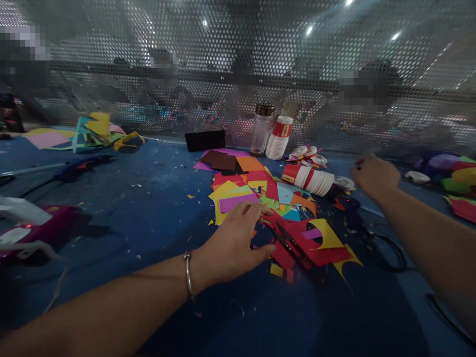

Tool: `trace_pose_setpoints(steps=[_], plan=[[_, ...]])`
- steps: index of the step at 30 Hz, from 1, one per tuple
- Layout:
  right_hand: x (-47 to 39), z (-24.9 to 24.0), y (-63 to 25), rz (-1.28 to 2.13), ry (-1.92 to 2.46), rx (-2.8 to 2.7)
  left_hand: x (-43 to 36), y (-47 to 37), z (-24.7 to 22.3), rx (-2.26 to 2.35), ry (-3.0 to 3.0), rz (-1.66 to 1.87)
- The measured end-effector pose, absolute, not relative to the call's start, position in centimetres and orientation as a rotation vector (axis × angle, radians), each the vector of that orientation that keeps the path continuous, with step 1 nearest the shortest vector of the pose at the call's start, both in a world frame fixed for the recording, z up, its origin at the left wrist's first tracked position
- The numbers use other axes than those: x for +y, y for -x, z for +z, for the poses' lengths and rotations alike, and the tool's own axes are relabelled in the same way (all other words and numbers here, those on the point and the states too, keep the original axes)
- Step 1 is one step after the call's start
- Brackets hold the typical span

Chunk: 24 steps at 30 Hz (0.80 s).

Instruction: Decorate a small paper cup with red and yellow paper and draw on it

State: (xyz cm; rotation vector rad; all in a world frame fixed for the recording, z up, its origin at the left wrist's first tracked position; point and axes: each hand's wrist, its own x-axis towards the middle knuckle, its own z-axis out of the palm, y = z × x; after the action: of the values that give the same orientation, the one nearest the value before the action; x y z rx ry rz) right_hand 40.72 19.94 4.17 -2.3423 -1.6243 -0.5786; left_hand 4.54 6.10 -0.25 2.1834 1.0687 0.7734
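Note:
My left hand (238, 243), with a silver bangle at the wrist, is open over a pile of coloured paper, its fingers spread. Under its fingertips lie a purple paper piece (238, 203) and red paper (316, 254). Dark scissors (292, 244) rest on the red paper, just right of my thumb. My right hand (374, 176) is raised on the far right, slightly blurred, with its fingers curled in; whatever they may hold is hidden. Below and left of it are a pale round item (344, 183) and a dark glue gun (353, 213) with a cable.
A stack of paper cups (308, 179) lies on its side; another stack (279, 138) stands beside a clear bottle (262, 131). White rolls (308, 154) sit behind. A black box (205, 141) is near the perforated metal screen (223, 89). Leftwards are folded paper (98, 131) and a blue glue gun (80, 167).

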Motion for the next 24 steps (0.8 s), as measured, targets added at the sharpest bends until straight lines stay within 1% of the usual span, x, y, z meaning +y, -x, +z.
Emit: trace_pose_setpoints(steps=[3, 9, 18, 24], plan=[[21.0, 4.4, -39.5, -0.493, 2.388, -1.633, 6.3, -4.7, -0.3, 1.063, -2.185, 0.766], [22.7, 4.0, -37.1, -0.413, 2.279, -1.852, 6.3, -4.7, -0.2, 1.04, -2.192, 0.765], [23.0, 4.2, -37.5, -0.431, 2.109, -2.019, 6.2, -4.5, 0.0, 1.021, -2.201, 0.779], [22.6, 4.3, -37.8, -0.428, 2.109, -2.1, 6.2, -4.4, 0.0, 1.037, -2.223, 0.775]])
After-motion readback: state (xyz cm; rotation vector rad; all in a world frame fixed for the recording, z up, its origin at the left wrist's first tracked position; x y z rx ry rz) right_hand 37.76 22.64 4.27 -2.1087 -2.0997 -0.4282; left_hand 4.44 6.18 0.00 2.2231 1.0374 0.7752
